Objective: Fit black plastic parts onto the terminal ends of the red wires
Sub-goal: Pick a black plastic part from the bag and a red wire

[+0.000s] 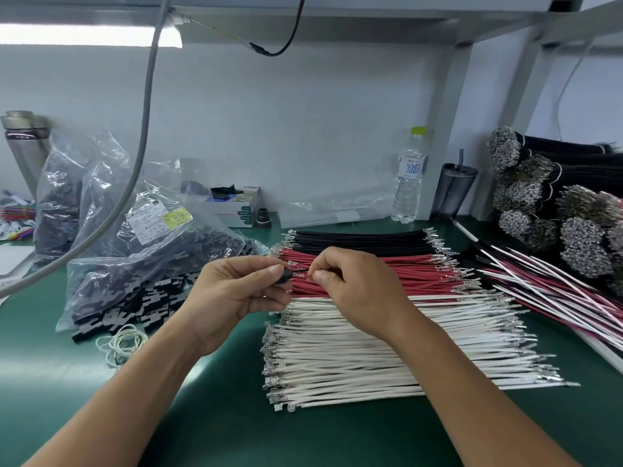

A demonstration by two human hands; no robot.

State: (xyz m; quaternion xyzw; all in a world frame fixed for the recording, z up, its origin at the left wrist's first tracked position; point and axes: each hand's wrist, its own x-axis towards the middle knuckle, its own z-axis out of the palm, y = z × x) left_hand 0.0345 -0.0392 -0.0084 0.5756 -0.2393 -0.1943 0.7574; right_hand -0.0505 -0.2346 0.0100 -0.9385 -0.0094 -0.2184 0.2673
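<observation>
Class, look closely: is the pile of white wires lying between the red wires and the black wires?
No, the white wires lie nearest the person.

We count two hands, the left hand (236, 291) and the right hand (354, 291), one black plastic part (287, 275) between them, three flat rows of wires, black (360, 240), red (404, 274) and white (371, 352), two clear bags (111, 230), one water bottle (408, 183) and one dark tumbler (455, 193).

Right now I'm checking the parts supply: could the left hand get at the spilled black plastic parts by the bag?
Probably yes. The spilled black parts lie on open mat just left of the left hand with nothing between, though that hand already pinches a black part.
</observation>
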